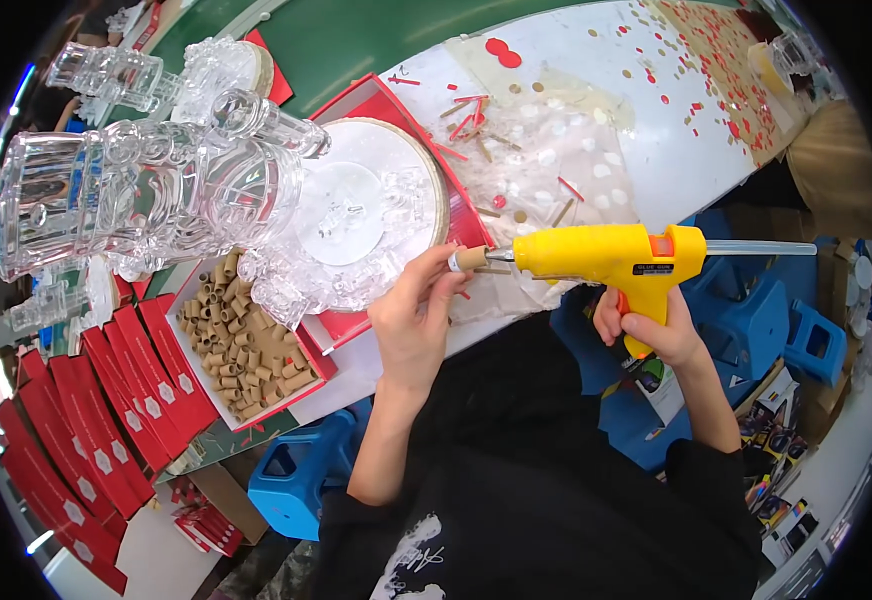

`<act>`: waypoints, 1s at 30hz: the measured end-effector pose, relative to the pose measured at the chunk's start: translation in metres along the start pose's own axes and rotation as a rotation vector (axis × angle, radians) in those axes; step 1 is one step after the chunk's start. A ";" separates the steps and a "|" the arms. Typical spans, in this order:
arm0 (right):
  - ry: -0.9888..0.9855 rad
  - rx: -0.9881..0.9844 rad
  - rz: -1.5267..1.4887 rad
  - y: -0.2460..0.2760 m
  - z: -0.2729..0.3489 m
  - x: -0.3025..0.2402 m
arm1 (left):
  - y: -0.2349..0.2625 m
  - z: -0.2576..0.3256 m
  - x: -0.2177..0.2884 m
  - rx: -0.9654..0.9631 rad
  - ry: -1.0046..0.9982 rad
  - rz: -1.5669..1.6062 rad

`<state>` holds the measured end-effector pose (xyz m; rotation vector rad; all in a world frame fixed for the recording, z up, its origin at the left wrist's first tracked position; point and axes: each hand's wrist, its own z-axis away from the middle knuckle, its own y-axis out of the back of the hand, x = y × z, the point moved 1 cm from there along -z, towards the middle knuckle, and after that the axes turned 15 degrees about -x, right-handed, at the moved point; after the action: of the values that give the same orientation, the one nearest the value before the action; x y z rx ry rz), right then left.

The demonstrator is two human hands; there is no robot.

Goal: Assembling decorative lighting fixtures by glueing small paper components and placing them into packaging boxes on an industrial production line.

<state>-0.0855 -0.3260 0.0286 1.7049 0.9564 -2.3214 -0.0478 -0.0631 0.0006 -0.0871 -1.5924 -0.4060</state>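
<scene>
A small brown cardboard tube [470, 259] is pinched between the thumb and fingers of my left hand [413, 310]. My right hand [664, 328] grips a yellow glue gun [596, 252] by its handle. The gun's metal nozzle [502, 256] points left and meets the tube's open end; whether it touches the inside cannot be seen. A clear glue stick [761, 248] sticks out of the gun's back. Just beyond my left hand, a round white base [341, 212] with clear decorations sits in a red box [360, 95], tall clear plastic pieces [146, 195] leaning left from it.
A red-and-white box [316, 372] at the left holds many short cardboard tubes [246, 350]. Red folded boxes [86, 440] are stacked beside it. Red and brown scraps [476, 115] litter the white table [611, 50]. Blue stools [301, 475] stand below the table.
</scene>
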 end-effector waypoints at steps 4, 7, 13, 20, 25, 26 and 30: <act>0.002 0.012 0.019 0.001 -0.004 0.001 | 0.001 0.001 -0.001 -0.028 -0.002 -0.014; -0.017 0.029 0.049 0.001 -0.004 -0.001 | 0.000 0.000 -0.001 -0.029 -0.002 -0.003; -0.056 0.037 0.069 0.003 0.001 0.001 | 0.001 0.001 0.000 -0.024 0.007 -0.014; -0.056 0.049 0.052 0.001 0.007 0.002 | 0.000 0.000 -0.001 0.034 -0.002 0.005; -0.029 0.025 0.062 0.002 0.008 0.007 | 0.001 0.000 0.000 -0.023 -0.008 -0.032; -0.016 0.035 0.056 0.001 0.008 0.007 | 0.000 0.000 -0.001 -0.023 -0.008 -0.033; -0.043 0.028 0.122 0.003 0.007 0.006 | 0.000 0.000 0.000 -0.026 -0.003 -0.046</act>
<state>-0.0925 -0.3302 0.0231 1.6662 0.7928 -2.2938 -0.0479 -0.0628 0.0010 -0.0714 -1.5940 -0.4628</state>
